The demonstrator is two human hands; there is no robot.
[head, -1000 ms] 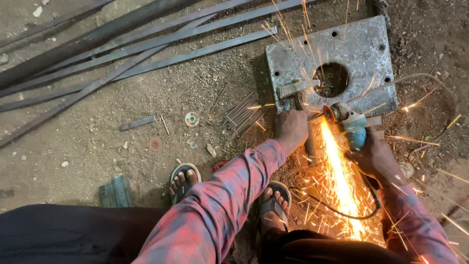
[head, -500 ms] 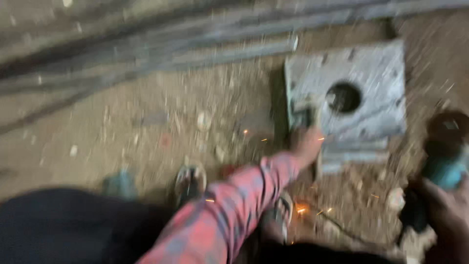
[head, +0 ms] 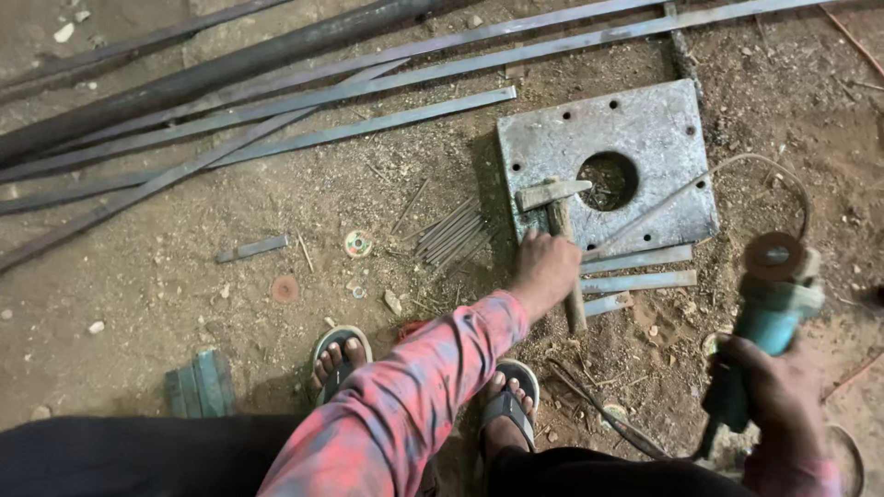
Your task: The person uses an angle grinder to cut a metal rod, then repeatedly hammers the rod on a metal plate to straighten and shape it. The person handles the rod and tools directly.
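Squatting on the dirt floor (head: 166, 304), I have long steel bars and flat strips (head: 276, 101) lying across the ground ahead of me, well apart from my hands. Nearer sits a square grey metal plate (head: 645, 138) with a round hole in its middle and small holes near its corners, flat on the dirt. Just below it lie three short flat strips (head: 645, 276), side by side. My right hand (head: 773, 391) is wrapped tight around the body of a teal angle grinder (head: 769, 313), held up off the ground to the right of the plate with its worn disc facing up, its cable looping over the plate's corner. My left hand (head: 543, 267), in a red checked sleeve, is closed around the wooden handle of a hammer (head: 557, 221), whose head rests on the plate beside the hole. A bundle of thin rods (head: 451, 230) lies just left of the plate.
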